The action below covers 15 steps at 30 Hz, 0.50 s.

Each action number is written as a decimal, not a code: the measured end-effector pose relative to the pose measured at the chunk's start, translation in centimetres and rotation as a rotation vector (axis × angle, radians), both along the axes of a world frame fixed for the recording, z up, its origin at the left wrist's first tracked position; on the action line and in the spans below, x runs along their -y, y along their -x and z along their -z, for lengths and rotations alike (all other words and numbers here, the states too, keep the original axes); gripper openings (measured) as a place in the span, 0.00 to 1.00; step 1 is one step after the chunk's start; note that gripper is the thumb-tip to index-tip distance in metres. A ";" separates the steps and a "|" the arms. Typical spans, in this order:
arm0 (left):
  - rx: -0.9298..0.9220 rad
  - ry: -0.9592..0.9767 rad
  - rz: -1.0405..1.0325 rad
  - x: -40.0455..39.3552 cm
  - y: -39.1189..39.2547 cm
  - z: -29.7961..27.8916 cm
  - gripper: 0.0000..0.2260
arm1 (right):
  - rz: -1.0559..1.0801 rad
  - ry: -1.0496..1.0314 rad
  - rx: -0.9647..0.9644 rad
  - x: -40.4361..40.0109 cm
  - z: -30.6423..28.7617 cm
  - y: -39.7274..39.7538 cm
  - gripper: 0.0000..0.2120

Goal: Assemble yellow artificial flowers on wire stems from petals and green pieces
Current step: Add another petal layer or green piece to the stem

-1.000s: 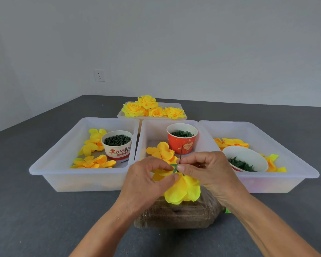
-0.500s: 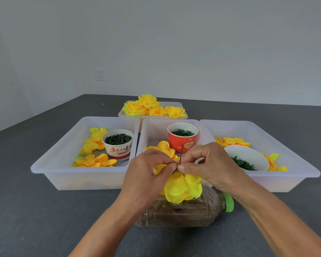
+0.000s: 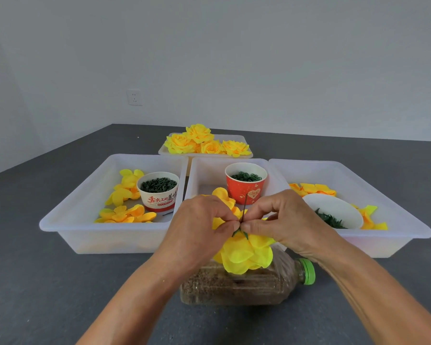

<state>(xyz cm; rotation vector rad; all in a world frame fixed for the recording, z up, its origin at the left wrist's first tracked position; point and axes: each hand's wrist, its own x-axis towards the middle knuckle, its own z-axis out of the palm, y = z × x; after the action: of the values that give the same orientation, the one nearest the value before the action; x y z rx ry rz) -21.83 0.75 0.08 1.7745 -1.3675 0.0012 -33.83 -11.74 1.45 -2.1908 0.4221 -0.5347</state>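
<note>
Both hands pinch the wire above the flower (petals hanging down): left hand and right hand meet fingertip to fingertip, over the bottle.

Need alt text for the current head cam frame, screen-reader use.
Left hand and right hand pinch a thin wire stem above a yellow flower hanging head-down, over a bottle lying on its side on a grey table. Behind are three white trays of yellow petals and cups of green pieces, and finished flowers farther back.
</note>
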 end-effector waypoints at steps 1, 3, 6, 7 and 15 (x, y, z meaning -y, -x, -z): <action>0.047 -0.033 -0.004 0.0 0.0 -0.1 0.02 | -0.005 0.007 -0.012 0.0 0.1 0.0 0.03; 0.112 -0.084 -0.003 0.1 0.1 -0.3 0.03 | -0.018 0.019 -0.037 0.0 0.3 -0.1 0.03; 0.156 -0.113 0.012 0.1 0.1 -0.6 0.04 | -0.024 0.006 -0.046 0.2 0.4 -0.3 0.05; 0.171 -0.125 0.010 0.1 0.1 -0.6 0.04 | -0.023 0.005 -0.045 0.3 0.5 -0.3 0.06; 0.129 -0.199 0.028 0.1 -0.2 -0.8 0.05 | -0.024 -0.139 -0.024 0.1 0.9 0.2 0.08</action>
<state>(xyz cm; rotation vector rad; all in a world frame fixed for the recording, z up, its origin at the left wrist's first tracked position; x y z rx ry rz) -21.62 0.65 0.88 1.9481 -1.5295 -0.0369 -34.03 -11.81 0.52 -2.0679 0.4325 -0.4534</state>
